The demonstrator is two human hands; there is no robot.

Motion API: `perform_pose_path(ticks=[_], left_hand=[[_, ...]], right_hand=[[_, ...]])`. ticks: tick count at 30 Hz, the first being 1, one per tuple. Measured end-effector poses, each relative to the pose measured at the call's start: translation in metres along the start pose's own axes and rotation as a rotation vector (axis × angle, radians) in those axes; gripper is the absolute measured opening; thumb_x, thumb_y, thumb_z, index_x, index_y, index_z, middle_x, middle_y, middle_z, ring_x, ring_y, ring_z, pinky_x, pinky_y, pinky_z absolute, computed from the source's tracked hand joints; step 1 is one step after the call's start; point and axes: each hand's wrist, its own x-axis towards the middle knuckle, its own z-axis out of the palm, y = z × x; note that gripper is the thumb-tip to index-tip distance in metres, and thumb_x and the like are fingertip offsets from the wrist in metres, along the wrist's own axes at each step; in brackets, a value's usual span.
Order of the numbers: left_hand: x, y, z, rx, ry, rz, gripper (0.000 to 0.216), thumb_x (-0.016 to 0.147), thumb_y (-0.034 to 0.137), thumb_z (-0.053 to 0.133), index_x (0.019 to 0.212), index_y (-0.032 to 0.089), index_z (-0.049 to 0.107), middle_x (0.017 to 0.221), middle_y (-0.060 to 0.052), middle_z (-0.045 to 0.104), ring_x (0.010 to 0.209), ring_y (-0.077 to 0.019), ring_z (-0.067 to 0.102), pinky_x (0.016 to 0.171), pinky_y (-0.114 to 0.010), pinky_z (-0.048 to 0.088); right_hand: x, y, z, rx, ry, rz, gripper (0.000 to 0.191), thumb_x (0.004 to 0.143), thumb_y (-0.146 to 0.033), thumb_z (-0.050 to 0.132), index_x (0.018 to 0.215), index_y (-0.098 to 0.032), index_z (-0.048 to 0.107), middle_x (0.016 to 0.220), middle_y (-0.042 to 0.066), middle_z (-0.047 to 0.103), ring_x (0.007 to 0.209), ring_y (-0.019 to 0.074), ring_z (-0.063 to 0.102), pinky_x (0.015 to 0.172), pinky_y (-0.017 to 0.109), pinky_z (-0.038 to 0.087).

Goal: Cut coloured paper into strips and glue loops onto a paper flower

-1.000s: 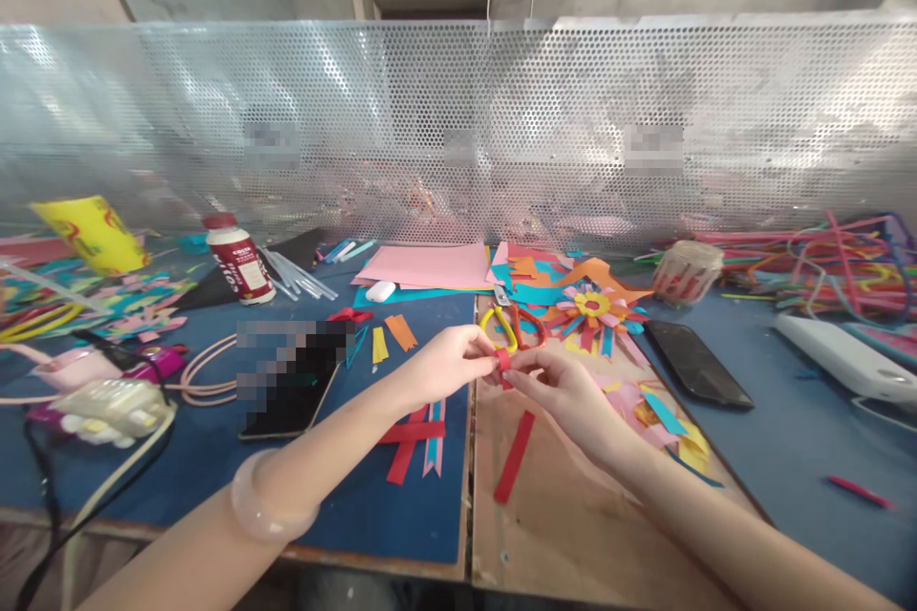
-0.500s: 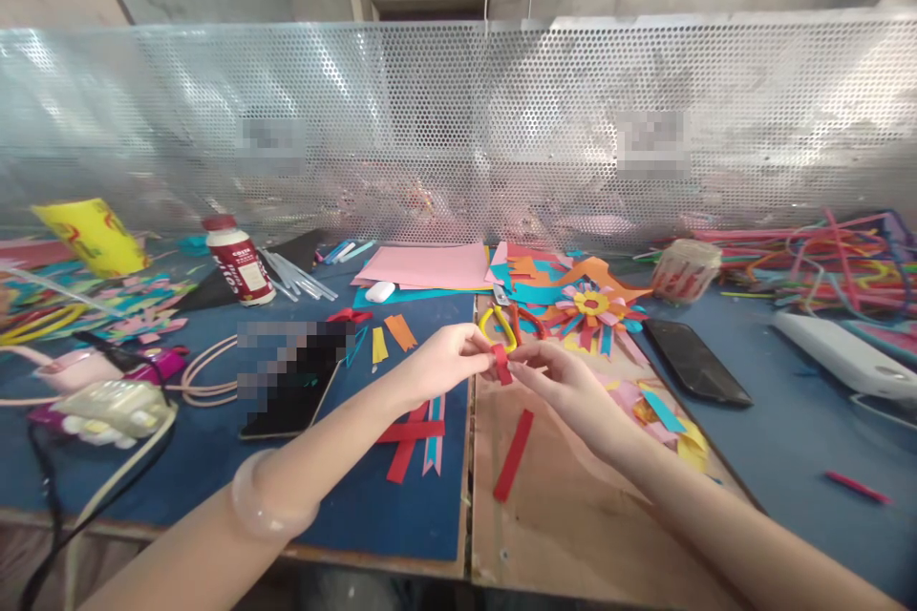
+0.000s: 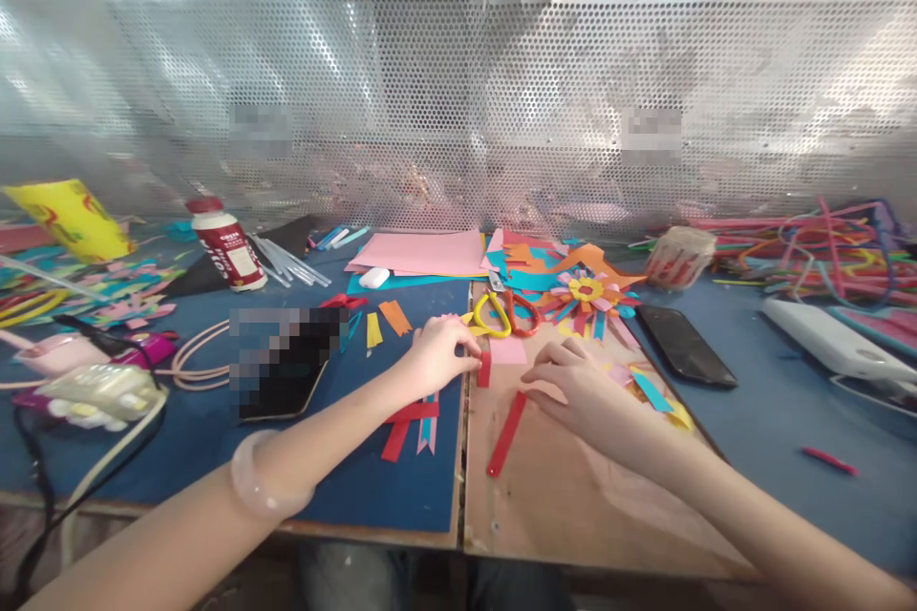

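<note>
The left hand [image 3: 438,355] is keeping its grip closed, thumb and fingertips pinching a small red paper piece [image 3: 484,369] by its left side; the piece is hanging or standing upright just over the brown board [image 3: 573,506], and whether its lower end is touching the board I cannot tell. The right hand [image 3: 577,387] is holding its grip partly open, thumb and fingers parted, with nothing visibly between them. Its fingertips are hovering at the upper end of a red paper strip [image 3: 505,436], which is lying slanted on the board; whether they are touching it is unclear.

Just beyond the hands, a pink paper square [image 3: 508,350] is lying near scissors [image 3: 492,334] with one yellow and one orange-red handle. A paper flower [image 3: 586,289] with a yellow centre is resting to their right, among coloured scraps. Left of the board, on the blue counter [image 3: 358,496], red strips [image 3: 415,412] are lying by a pink-and-blue ribbon [image 3: 428,434], partly under the left forearm, which is wearing a pale bangle [image 3: 250,473].

Farther out, a dark tablet [image 3: 287,391] is lying to the left and a black phone [image 3: 684,346] to the right. Pink sheets [image 3: 419,250] are lying behind, with a small white case [image 3: 374,278] at their front edge. A red-and-white bottle [image 3: 227,243] is standing at the back left, before a perforated metal screen [image 3: 559,95].
</note>
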Motion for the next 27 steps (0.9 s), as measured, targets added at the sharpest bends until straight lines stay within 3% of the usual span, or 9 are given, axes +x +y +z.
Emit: perform_pose_path(ticks=[6,10,13,15,18,20,23,27], left_hand=[[-0.003,0.003,0.001,0.284,0.041,0.065,0.011,0.077,0.017,0.063,0.08,0.02,0.074,0.098,-0.005,0.069,0.096,-0.024,0.053,0.087,-0.04,0.038],[-0.003,0.005,-0.003,0.302,0.155,0.084,0.015,0.078,0.014,0.06,0.084,0.019,0.072,0.096,-0.005,0.068,0.094,-0.0231,0.05,0.082,-0.039,0.042],[-0.007,0.011,-0.007,0.23,0.216,0.185,0.017,0.079,0.011,0.055,0.084,0.017,0.07,0.089,-0.005,0.066,0.089,-0.0206,0.051,0.078,-0.034,0.044],[-0.014,0.018,-0.011,0.183,0.159,0.31,0.021,0.08,0.008,0.05,0.084,0.017,0.068,0.088,-0.004,0.066,0.087,-0.0178,0.052,0.079,-0.032,0.044],[-0.028,0.028,-0.012,0.174,-0.106,0.552,0.027,0.078,0.002,0.046,0.084,0.018,0.068,0.089,-0.001,0.067,0.084,-0.0143,0.054,0.082,-0.029,0.042],[-0.037,0.032,-0.009,0.21,-0.233,0.666,0.031,0.075,0.0,0.048,0.088,0.019,0.068,0.092,0.0,0.068,0.084,-0.0147,0.053,0.081,-0.028,0.041],[-0.045,0.031,-0.002,0.301,-0.277,0.739,0.031,0.077,0.003,0.051,0.097,0.021,0.067,0.098,0.0,0.069,0.087,-0.0162,0.051,0.081,-0.03,0.04],[-0.046,0.025,0.004,0.394,-0.261,0.769,0.027,0.084,0.011,0.049,0.102,0.022,0.065,0.097,-0.001,0.067,0.088,-0.017,0.051,0.081,-0.031,0.039]], right_hand=[[-0.01,-0.002,0.023,-0.083,0.041,0.12,0.013,0.079,-0.027,0.063,0.087,-0.022,0.071,0.088,0.008,0.063,0.085,0.0243,0.048,0.076,0.038,0.041],[-0.007,-0.009,0.024,-0.089,0.036,0.202,0.008,0.076,-0.028,0.065,0.079,-0.022,0.069,0.088,0.006,0.064,0.087,0.0255,0.048,0.077,0.04,0.038],[-0.004,-0.011,0.022,0.013,0.016,0.281,0.006,0.071,-0.026,0.067,0.075,-0.021,0.066,0.083,0.005,0.065,0.087,0.0255,0.05,0.074,0.038,0.038],[-0.003,-0.011,0.022,0.116,-0.003,0.325,0.005,0.071,-0.023,0.066,0.075,-0.02,0.064,0.08,0.004,0.065,0.083,0.0235,0.053,0.07,0.034,0.039],[-0.002,-0.011,0.024,0.266,-0.022,0.32,0.005,0.072,-0.016,0.059,0.074,-0.02,0.062,0.076,0.002,0.065,0.075,0.0189,0.056,0.065,0.03,0.04],[-0.002,-0.012,0.026,0.292,0.035,0.274,0.009,0.071,-0.012,0.057,0.071,-0.02,0.061,0.074,0.001,0.065,0.072,0.0172,0.056,0.065,0.029,0.041],[-0.006,-0.013,0.028,0.243,0.176,0.184,0.013,0.071,-0.008,0.055,0.069,-0.02,0.058,0.072,0.0,0.063,0.072,0.0164,0.054,0.067,0.03,0.041],[-0.019,-0.021,0.025,0.248,0.24,0.053,0.014,0.078,-0.007,0.051,0.075,-0.02,0.057,0.079,0.002,0.062,0.078,0.0173,0.053,0.073,0.034,0.042]])
